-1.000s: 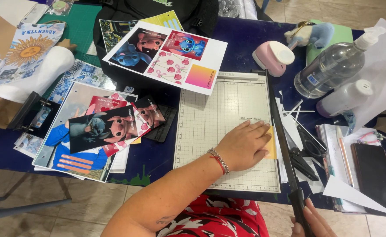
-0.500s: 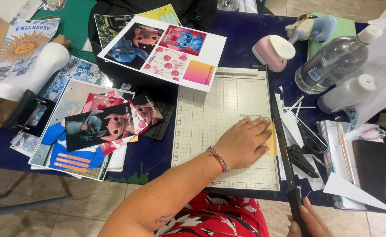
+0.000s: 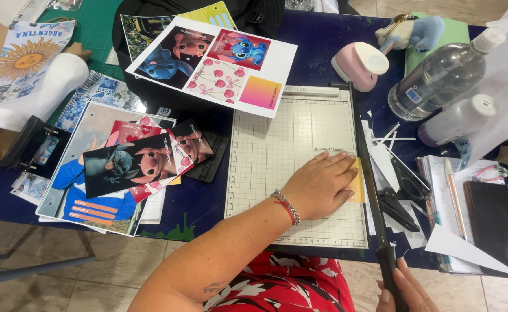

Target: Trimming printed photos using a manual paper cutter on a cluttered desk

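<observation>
Half-hidden yellow card lies under flat left hand; cropped right hand grips cutter handle.

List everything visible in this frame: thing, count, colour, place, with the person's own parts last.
paper trimmer: one, cream grid board with black blade arm, table centre
yellow card: one, on the trimmer under the left hand, at the blade edge
printed cartoon sheet: one, white with blue and pink pictures, above the trimmer
cut cartoon prints: a pile, left of the trimmer
paper punch: one, pink and white, top centre
spray bottle: one, clear, top right
white bottle: one, lying right
scissors: one, black, right of the blade
paper offcuts: several, white, right of the blade
left hand: flat on the card
right hand: grip on the blade handle, bottom edge
</observation>
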